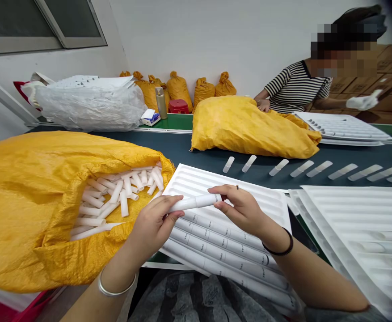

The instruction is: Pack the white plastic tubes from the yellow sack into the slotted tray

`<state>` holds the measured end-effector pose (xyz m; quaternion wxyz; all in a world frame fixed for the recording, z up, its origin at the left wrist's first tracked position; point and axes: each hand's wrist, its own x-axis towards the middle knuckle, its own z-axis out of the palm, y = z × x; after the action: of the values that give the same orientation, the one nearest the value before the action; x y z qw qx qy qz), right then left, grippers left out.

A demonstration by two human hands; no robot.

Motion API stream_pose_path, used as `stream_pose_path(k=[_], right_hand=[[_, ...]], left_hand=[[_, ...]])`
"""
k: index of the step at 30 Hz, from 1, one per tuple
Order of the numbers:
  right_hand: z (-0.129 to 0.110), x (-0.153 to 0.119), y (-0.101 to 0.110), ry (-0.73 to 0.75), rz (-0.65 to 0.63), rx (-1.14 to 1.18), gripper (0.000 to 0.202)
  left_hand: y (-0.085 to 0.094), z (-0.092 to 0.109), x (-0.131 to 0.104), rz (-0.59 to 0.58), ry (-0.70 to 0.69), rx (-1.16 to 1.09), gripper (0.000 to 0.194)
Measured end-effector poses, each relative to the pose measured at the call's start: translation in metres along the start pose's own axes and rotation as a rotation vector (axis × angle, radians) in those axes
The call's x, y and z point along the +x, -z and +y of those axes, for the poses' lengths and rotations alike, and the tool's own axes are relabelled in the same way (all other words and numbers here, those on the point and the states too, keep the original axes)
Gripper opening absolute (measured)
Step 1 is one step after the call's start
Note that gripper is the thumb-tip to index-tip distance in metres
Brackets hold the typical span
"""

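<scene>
A white plastic tube (pixel 196 202) made of two fitted pieces is held nearly level between my hands. My left hand (pixel 157 219) grips its left end with thumb and fingers. At the other end, which carries dark print, my right hand (pixel 238 205) pinches the tube with thumb and forefinger. Beneath them lies a white grooved tray (pixel 216 181); its near grooves hold rows of printed tubes (pixel 222 255), and the far grooves are bare. To the left, an open yellow sack (pixel 48 192) shows many loose white tubes (pixel 117 192) in its mouth.
Several white tubes (pixel 311 167) lie spaced along the dark conveyor belt (pixel 172 147). Beyond them rests another yellow sack (pixel 242 125), near a person in a striped shirt (pixel 292 85). More white trays (pixel 360 205) stand at right. A plastic-wrapped stack (pixel 91 103) sits at back left.
</scene>
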<state>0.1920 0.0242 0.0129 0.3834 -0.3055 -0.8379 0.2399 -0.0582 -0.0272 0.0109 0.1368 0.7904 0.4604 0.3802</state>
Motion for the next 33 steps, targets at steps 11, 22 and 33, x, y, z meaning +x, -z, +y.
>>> stream_pose_path(k=[11, 22, 33], right_hand=[[-0.008, 0.006, -0.006, -0.444, -0.057, 0.531, 0.028], [-0.007, 0.019, -0.029, -0.221, -0.365, 0.078, 0.027], [0.127, 0.104, -0.009, -0.855, -0.29, -0.553, 0.029]], left_hand=[[-0.005, 0.002, -0.001, 0.183, -0.263, 0.207, 0.046], [-0.019, -0.018, -0.011, 0.036, -0.257, 0.172, 0.045], [0.021, -0.14, -0.033, -0.188, 0.817, 0.715, 0.068]])
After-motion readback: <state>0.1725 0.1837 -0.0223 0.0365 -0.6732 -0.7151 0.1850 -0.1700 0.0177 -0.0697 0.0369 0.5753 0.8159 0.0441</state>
